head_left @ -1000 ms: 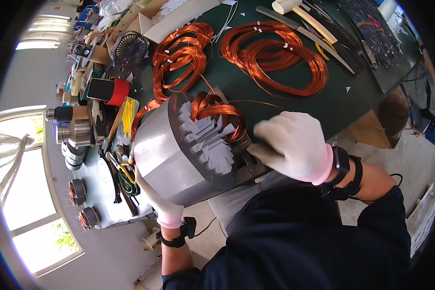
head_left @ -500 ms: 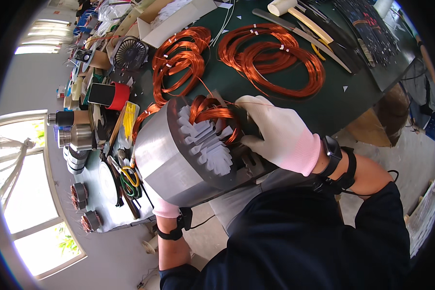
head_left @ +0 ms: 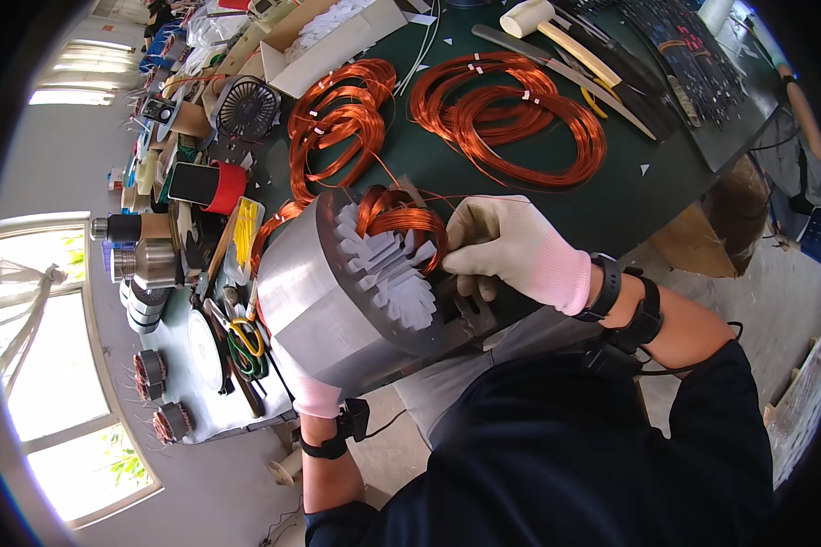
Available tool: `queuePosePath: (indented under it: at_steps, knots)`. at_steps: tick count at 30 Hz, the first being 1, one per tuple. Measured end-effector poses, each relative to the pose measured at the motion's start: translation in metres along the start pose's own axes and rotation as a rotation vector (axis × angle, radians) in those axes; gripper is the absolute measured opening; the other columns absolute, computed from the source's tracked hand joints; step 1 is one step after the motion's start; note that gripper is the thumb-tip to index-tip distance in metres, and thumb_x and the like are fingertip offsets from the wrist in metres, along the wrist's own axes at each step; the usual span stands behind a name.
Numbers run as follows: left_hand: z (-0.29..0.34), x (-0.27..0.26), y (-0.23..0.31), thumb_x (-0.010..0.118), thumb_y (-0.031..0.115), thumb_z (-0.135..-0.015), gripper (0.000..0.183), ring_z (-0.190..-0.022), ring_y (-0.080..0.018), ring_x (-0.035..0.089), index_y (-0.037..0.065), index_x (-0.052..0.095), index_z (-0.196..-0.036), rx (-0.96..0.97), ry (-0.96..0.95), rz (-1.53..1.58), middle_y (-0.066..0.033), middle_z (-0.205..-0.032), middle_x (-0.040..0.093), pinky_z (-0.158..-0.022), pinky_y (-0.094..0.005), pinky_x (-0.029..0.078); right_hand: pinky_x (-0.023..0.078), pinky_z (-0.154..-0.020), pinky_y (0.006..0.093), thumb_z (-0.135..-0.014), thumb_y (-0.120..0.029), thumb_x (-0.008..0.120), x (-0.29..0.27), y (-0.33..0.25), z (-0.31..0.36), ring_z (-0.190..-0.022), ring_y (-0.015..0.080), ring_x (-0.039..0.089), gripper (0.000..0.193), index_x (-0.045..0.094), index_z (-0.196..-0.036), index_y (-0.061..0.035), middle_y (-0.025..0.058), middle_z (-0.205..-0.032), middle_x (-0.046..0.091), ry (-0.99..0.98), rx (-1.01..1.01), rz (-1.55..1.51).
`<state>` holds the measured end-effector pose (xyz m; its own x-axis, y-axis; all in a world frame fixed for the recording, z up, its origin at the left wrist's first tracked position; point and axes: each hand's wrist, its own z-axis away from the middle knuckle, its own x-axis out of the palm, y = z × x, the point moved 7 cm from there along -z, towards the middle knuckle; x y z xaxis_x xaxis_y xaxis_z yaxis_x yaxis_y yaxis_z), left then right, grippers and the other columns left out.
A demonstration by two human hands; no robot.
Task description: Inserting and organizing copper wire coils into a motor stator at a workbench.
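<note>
A large grey metal stator lies on its side in front of me. White insulation paper liners stick out of its slots in a fan. A copper wire coil bulges from the upper part of its open end. In a whitish glove with a pink cuff, my right hand pinches the right edge of this coil, thumb against bent fingers. My left hand, gloved alike, is at the stator's lower left side; the metal hides its fingers. A strand of wire runs from the coil past my right knuckles.
Behind the stator lie copper coil bundles and more looped copper wire. A mallet and long blades are at the far right. Left are a small fan, a phone, scissors, metal bottles and two small wound stators.
My right hand has drawn its fingers in from a spread grip and now pinches the coil's edge. The stator and my left hand stay nearly where they were.
</note>
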<state>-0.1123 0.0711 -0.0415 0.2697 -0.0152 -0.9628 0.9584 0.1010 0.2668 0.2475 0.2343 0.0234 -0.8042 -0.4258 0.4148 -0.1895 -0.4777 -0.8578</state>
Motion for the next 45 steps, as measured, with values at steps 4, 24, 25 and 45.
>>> queuePosePath:
  at_steps: [4, 24, 25, 45]
  knots:
    - [-0.007, -0.01, -0.013, 0.068, 0.026, -0.095, 0.063, -0.13, -0.035, 0.055, 0.0, 0.047, -0.149, 0.042, -0.02, 0.067, -0.0205, -0.144, 0.057, -0.111, -0.0439, 0.044, 0.051, -0.047, 0.0228, -0.091, -0.002, 0.071, -0.01, -0.006, 0.006, -0.064, 0.0119, 0.071, 0.016, 0.065, -0.103, 0.0064, 0.0083, -0.082, 0.07, 0.024, 0.024, 0.031]
    - [-0.04, -0.057, 0.06, 0.062, 0.012, -0.1, 0.058, -0.137, -0.0289, 0.051, 0.003, 0.04, -0.153, 0.064, -0.041, 0.144, -0.0159, -0.149, 0.052, -0.115, -0.0404, 0.04, 0.053, -0.066, 0.0405, -0.084, -0.024, 0.077, 0.022, -0.031, 0.017, -0.075, 0.0317, 0.069, 0.019, 0.072, -0.079, -0.006, 0.0117, -0.078, 0.067, 0.233, -0.619, 1.322]
    - [-0.039, -0.06, 0.059, 0.063, 0.013, -0.1, 0.058, -0.137, -0.0292, 0.051, 0.003, 0.04, -0.153, 0.055, -0.052, 0.144, -0.0161, -0.149, 0.052, -0.115, -0.0406, 0.04, 0.054, -0.066, 0.0399, -0.082, -0.025, 0.076, 0.031, -0.04, 0.025, -0.073, 0.0289, 0.068, 0.016, 0.071, -0.077, -0.0099, 0.0077, -0.077, 0.065, 0.268, -0.681, 1.428]
    - [-0.013, -0.053, 0.092, 0.067, 0.026, -0.095, 0.069, -0.137, -0.0357, 0.049, 0.002, 0.04, -0.154, 0.147, -0.249, 0.385, -0.0198, -0.15, 0.051, -0.115, -0.045, 0.04, 0.06, -0.063, 0.0347, -0.08, -0.016, 0.075, 0.039, -0.063, -0.007, -0.091, 0.0224, 0.073, 0.012, 0.077, -0.092, -0.0154, 0.0041, -0.089, 0.07, 0.223, -1.303, 1.048]
